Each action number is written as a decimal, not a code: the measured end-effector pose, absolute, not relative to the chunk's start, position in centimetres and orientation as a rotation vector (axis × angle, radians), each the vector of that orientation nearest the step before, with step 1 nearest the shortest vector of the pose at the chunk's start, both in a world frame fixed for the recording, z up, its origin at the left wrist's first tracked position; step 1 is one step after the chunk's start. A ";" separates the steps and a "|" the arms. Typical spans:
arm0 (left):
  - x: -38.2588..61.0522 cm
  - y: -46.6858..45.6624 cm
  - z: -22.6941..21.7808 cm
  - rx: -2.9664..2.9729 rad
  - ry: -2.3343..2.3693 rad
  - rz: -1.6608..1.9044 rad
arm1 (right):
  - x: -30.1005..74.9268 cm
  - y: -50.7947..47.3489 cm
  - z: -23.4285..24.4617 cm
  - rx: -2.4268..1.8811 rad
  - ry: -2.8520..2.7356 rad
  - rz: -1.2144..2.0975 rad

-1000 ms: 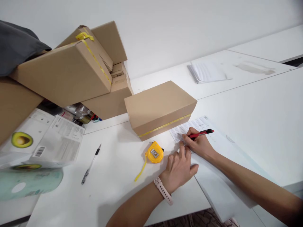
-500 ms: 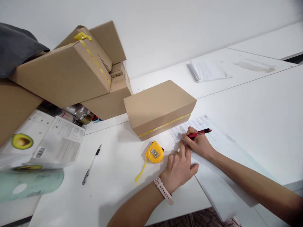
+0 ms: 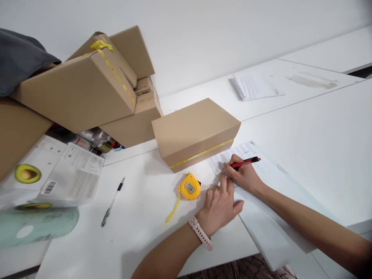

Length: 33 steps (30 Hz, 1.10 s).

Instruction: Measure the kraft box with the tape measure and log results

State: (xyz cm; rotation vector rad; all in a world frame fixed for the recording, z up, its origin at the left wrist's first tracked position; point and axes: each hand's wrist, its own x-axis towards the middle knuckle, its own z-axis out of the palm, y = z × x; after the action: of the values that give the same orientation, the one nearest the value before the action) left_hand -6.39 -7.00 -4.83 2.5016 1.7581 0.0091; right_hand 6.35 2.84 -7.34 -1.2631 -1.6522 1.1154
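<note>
My right hand (image 3: pixel 243 175) grips a red-and-black pen (image 3: pixel 245 162) over a printed sheet (image 3: pixel 247 149); the pen's tip is hidden behind the fingers. Close by, my left hand (image 3: pixel 219 203) lies with its fingertips at the sheet's lower edge, holding nothing, its thumb apart from the fingers. A pink band circles the left wrist. Just left of that hand sits a yellow tape measure (image 3: pixel 190 187) with a yellow strap. Behind the sheet stands a closed cardboard box (image 3: pixel 197 131) with yellow tape along its side.
Larger cardboard boxes (image 3: pixel 84 89) are stacked at the left. A clear pen with a black grip (image 3: pixel 113 201) lies on the white table (image 3: pixel 139 209). White packaging with avocado pictures (image 3: pixel 72 174) is at far left. A stack of papers (image 3: pixel 254 87) lies near the wall.
Almost nothing differs. The pen in my right hand has shifted very slightly, while my left hand, the box and the tape measure keep their places.
</note>
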 end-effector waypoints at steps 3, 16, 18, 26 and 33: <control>-6.4 -7.0 -4.8 2.505 1.755 0.006 | 6.3 2.9 -7.2 -1.257 -1.666 1.102; -6.4 -7.2 -5.0 2.529 1.787 0.017 | 6.4 3.0 -7.3 -1.261 -1.631 1.059; -6.4 -7.2 -5.0 2.540 1.789 0.008 | 6.4 3.1 -7.3 -1.271 -1.654 1.037; -6.4 -7.3 -5.3 2.571 1.798 0.013 | 6.4 3.1 -7.4 -1.266 -1.663 1.066; -6.4 -7.2 -5.1 2.542 1.767 -0.021 | 6.4 3.0 -7.3 -1.295 -1.636 1.048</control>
State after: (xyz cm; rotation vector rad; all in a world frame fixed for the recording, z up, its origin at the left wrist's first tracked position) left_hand -6.41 -7.15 -5.12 2.5424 1.7667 -0.0213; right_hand 6.42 3.02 -7.25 -1.2954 -1.6364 1.0482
